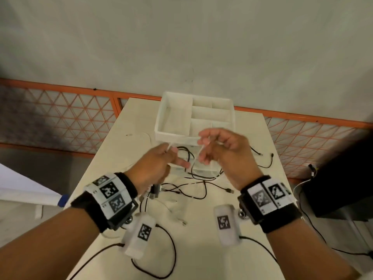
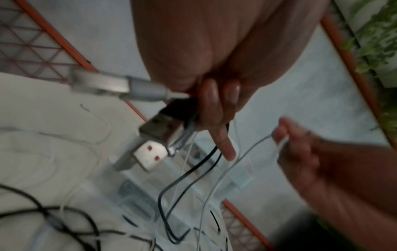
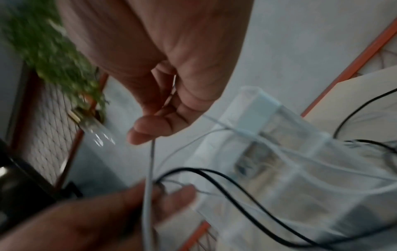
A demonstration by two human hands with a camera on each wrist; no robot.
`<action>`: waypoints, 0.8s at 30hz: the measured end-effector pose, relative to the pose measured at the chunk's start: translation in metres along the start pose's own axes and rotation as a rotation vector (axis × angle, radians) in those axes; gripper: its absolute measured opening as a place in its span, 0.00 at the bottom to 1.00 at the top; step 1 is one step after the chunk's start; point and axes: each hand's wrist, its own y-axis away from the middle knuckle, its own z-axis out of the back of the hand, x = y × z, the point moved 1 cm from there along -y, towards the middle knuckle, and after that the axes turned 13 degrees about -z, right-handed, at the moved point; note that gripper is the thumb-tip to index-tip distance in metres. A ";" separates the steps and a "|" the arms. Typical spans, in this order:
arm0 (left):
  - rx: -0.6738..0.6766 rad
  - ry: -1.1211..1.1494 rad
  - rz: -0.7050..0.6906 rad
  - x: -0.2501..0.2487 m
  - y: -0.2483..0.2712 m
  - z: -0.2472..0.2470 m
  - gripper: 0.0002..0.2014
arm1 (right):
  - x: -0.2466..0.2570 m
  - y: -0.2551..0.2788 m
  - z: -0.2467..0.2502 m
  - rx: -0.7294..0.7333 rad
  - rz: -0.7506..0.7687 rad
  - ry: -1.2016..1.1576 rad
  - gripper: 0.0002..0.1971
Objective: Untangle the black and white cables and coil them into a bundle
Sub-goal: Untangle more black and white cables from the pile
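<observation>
Both hands are raised over the table. My left hand (image 1: 173, 158) grips a bunch of black and white cables; their USB plugs (image 1: 155, 192) hang below the palm. In the left wrist view the fingers (image 2: 217, 105) curl round the strands beside a black plug (image 2: 156, 129) and a grey plug (image 2: 103, 84). A black cable loop (image 2: 187, 176) dangles from the grip. My right hand (image 1: 203, 146) pinches a thin white cable (image 3: 151, 161) between thumb and fingers (image 3: 150, 129); the strand runs down to the left hand. More black cable (image 1: 198, 178) lies tangled on the table.
A white divided organiser box (image 1: 161, 134) stands at the table's far end, just behind the hands. A loose white wire (image 1: 141, 135) lies to its left. An orange mesh fence (image 1: 60, 118) runs behind the table. A dark box (image 1: 343, 178) sits at the right.
</observation>
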 end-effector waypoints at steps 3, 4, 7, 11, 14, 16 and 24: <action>0.107 0.003 0.020 0.009 0.000 -0.016 0.11 | 0.028 -0.006 0.005 -0.074 0.101 -0.158 0.18; 0.115 -0.070 0.018 0.013 -0.001 -0.016 0.12 | 0.034 -0.008 0.011 -0.117 0.137 -0.186 0.19; 0.063 -0.204 0.043 0.024 0.000 -0.004 0.13 | 0.043 -0.013 0.037 -0.308 0.208 -0.173 0.19; 0.034 0.048 0.089 0.021 0.001 0.012 0.10 | 0.025 -0.014 0.058 -0.483 0.111 0.105 0.09; 0.098 0.052 0.044 0.010 0.000 0.015 0.09 | 0.000 -0.016 0.059 -0.525 0.017 0.191 0.10; 0.134 0.017 0.006 0.005 -0.001 0.014 0.09 | -0.010 -0.019 0.057 -0.530 -0.027 0.193 0.08; 0.021 0.002 -0.064 0.012 0.000 0.016 0.13 | 0.000 -0.020 0.067 -0.668 0.026 0.165 0.09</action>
